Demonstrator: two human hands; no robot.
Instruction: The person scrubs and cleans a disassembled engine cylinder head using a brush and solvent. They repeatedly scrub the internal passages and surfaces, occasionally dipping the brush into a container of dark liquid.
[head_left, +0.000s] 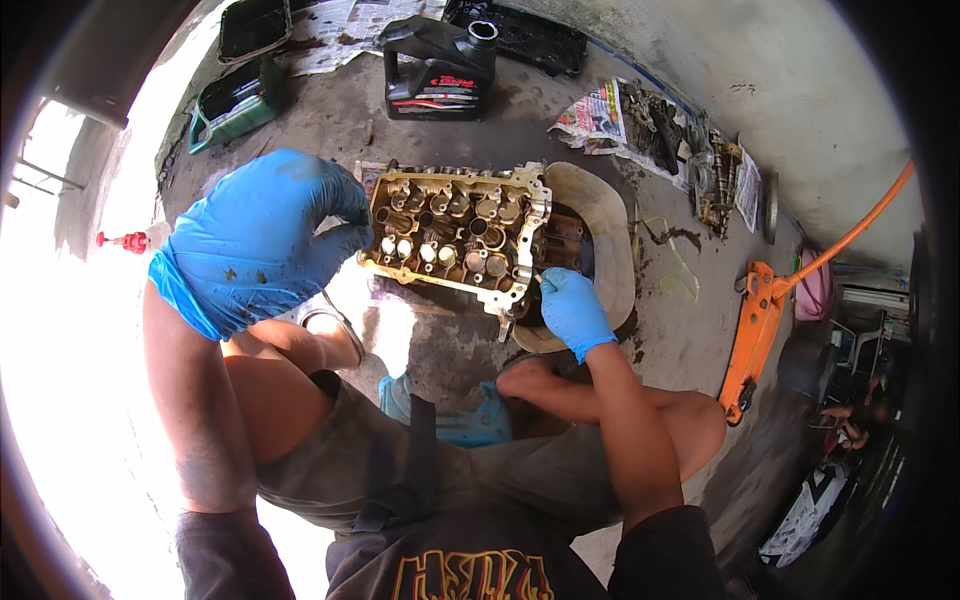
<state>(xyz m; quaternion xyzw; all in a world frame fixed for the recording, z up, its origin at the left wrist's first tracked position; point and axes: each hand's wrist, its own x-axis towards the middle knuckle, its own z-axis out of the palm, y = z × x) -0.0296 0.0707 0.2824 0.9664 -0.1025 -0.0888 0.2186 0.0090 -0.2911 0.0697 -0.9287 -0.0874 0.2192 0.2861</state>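
An aluminium engine cylinder head lies in front of me, its oily valve-train side facing up. My left hand, in a dirty blue glove, is at its left end with fingers and thumb curled together. Whether those fingers grip the head or something small is hidden. At the right end, my right hand, also gloved in blue, has its fingers closed around a small thin piece, mostly hidden. Under the head's right side is a pale, dirty basin with a brown metal part showing inside.
Beyond the head stands a black oil jug. A cut-open green container sits far left. Engine parts and a camshaft lie on newspaper along the wall. An orange floor jack stands right; blue cloth lies between my feet.
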